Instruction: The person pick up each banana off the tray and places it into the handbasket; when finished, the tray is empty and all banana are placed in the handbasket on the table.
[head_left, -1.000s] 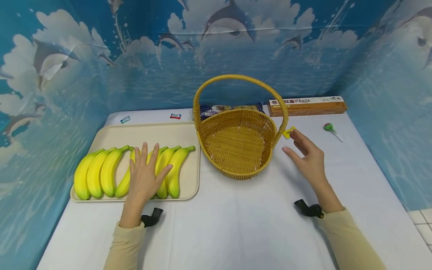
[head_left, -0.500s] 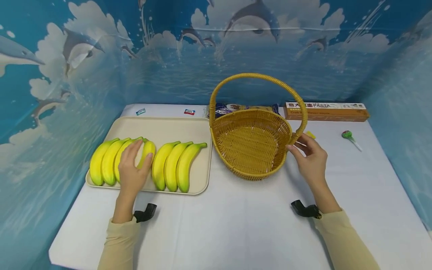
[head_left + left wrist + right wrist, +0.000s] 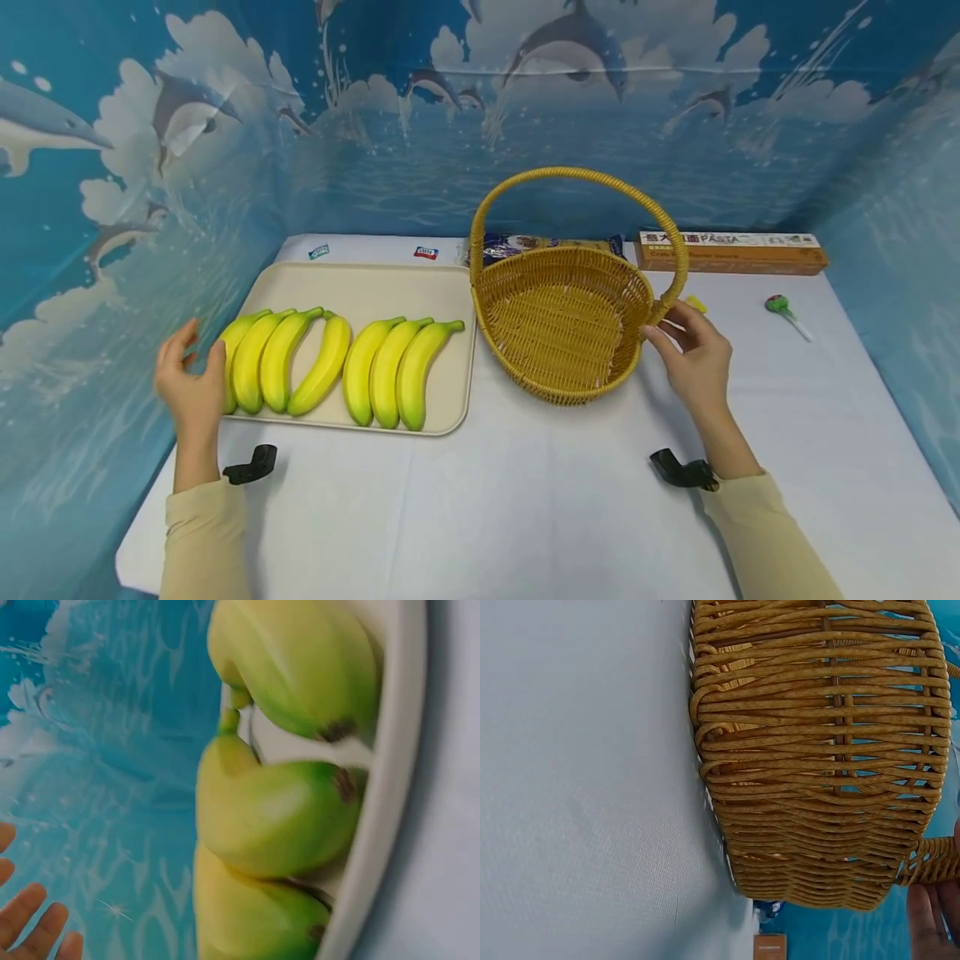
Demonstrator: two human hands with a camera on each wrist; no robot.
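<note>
Yellow bananas [image 3: 341, 367] now free of the relaxed left hand [image 3: 191, 387]; right hand [image 3: 693, 354] loose at the basket [image 3: 562, 321].

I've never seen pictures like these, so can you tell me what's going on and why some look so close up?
A person wears three cameras: one on the head, one on each wrist. The head view shows a white table. On it, a tray holds seven bananas, beside an empty wicker basket. The left hand is open by the tray's end, holding nothing. The right hand touches the basket where its handle joins. The wrist views are close-ups of the bananas and the basket wall.
</note>
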